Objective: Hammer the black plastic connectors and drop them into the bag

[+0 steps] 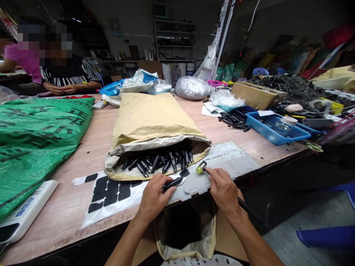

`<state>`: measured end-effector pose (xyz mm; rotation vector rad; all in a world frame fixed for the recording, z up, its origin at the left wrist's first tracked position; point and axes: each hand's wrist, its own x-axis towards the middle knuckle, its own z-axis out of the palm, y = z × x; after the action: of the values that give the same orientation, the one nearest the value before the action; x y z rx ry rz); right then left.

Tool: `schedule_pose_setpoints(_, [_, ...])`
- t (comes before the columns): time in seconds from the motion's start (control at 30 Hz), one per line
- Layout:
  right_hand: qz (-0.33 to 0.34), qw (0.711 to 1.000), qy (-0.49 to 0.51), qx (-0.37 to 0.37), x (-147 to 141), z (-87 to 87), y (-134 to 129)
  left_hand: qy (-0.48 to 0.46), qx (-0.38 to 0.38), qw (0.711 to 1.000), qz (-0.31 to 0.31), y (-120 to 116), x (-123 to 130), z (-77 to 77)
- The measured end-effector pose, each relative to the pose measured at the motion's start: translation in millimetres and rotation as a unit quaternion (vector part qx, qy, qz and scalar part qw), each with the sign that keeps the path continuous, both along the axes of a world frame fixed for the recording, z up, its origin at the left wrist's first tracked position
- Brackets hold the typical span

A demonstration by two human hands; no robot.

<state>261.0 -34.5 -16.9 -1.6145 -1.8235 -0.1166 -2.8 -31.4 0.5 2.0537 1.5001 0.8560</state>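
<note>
As the left hand (155, 191) pinches a black pen-shaped piece (172, 183) by the table (94, 147)'s near edge, the right hand (224, 187) grips a yellow-tipped hammer (201, 167)!

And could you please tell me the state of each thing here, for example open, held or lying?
Black pen-like piece: held in left hand
Hammer: held in right hand
Tan sack: lying, mouth open
Loose black pieces: lying inside its mouth
Lower sack: open
Label sheet: lying flat
Blue basket: open
White device: on or off unclear
Green bag: lying, opening not visible
</note>
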Motion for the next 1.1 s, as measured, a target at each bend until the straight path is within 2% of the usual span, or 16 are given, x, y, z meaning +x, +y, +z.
schedule_pose_setpoints(0.17, [0.087, 0.982, 0.167, 0.001, -9, 13.5, -15, -0.023, -0.02, 0.999, 0.012, 1, -2, 0.5])
schedule_pose_setpoints(0.27, [0.139, 0.968, 0.208, -0.022, -25, 24.0, -23, -0.026, -0.033, 0.999, 0.015, 3, 0, 1.6])
schedule_pose_setpoints(0.43, [0.193, 0.964, 0.18, -0.042, -50, 32.4, -26, -0.05, -0.042, 0.998, 0.02, 4, 1, -0.1])
schedule_pose_setpoints(0.63, [0.225, 0.968, 0.111, -0.032, -65, 29.1, -29, -0.056, -0.054, 0.997, 0.017, 4, 1, 1.7])
schedule_pose_setpoints(0.73, [0.218, 0.972, 0.075, -0.038, -67, 26.7, -30, -0.05, -0.051, 0.997, 0.017, 5, 2, 2.2])
schedule_pose_setpoints(0.93, [0.194, 0.977, 0.094, 0.0, -58, 28.5, -28, -0.051, -0.043, 0.997, 0.024, 5, 1, -1.2])
schedule_pose_setpoints(1.1, [0.193, 0.976, 0.098, -0.026, -56, 26.9, -27, -0.05, -0.039, 0.998, 0.023, 4, 1, 0.6])
